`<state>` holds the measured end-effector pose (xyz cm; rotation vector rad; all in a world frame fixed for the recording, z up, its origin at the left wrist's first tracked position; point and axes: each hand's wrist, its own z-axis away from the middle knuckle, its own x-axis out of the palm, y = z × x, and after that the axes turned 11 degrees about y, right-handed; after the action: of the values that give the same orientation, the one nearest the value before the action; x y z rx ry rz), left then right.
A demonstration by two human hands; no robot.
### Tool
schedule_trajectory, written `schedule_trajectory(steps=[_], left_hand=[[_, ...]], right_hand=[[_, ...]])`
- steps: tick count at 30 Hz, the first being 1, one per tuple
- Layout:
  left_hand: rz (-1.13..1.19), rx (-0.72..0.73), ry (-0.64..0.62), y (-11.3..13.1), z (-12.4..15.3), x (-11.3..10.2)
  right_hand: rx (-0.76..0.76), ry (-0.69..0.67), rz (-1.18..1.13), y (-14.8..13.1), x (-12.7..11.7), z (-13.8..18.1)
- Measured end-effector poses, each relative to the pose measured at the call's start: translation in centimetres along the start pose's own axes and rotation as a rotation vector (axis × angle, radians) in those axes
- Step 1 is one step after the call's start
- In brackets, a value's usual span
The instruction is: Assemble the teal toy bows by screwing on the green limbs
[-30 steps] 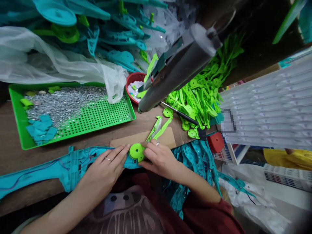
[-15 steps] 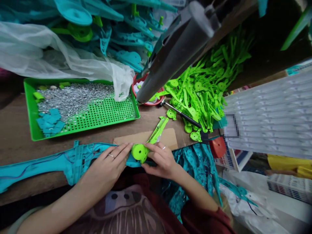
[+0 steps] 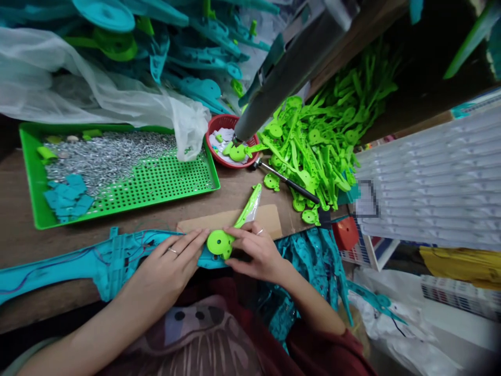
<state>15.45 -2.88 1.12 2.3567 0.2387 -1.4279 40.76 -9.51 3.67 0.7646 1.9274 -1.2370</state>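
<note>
Both hands work at the desk (image 3: 242, 190): left hand (image 3: 166, 269) presses flat on the teal plastic shell (image 3: 97, 261), right hand (image 3: 258, 253) pinches the lime-green lever part (image 3: 229, 235).

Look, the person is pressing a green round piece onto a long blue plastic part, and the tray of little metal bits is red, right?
Not quite: the tray of metal bits is green, as the head view shows. The red thing is the small bowl beside it. The rest holds.

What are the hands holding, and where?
Right hand pinches the lime-green plastic lever at its round disc end; left hand presses the long teal plastic shell beside it.
</note>
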Motion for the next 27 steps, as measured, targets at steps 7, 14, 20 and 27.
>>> schedule_trajectory(steps=[7,14,20,27], left_hand=[[-0.021,0.156,0.000,-0.2,-0.4,-0.6],[-0.089,0.190,-0.003,0.1,-0.2,-0.9],[-0.095,0.225,0.035,-0.3,0.2,-1.0],[-0.012,0.063,0.069,0.0,-5.0,-2.8]], right_hand=[[-0.129,0.016,0.044,0.7,-0.8,0.8],[1.057,0.580,-0.561,5.3,-0.1,-3.1],[1.125,0.439,-1.019,6.4,-1.1,-5.6],[1.066,0.474,-1.091,6.6,-1.0,-4.8]])
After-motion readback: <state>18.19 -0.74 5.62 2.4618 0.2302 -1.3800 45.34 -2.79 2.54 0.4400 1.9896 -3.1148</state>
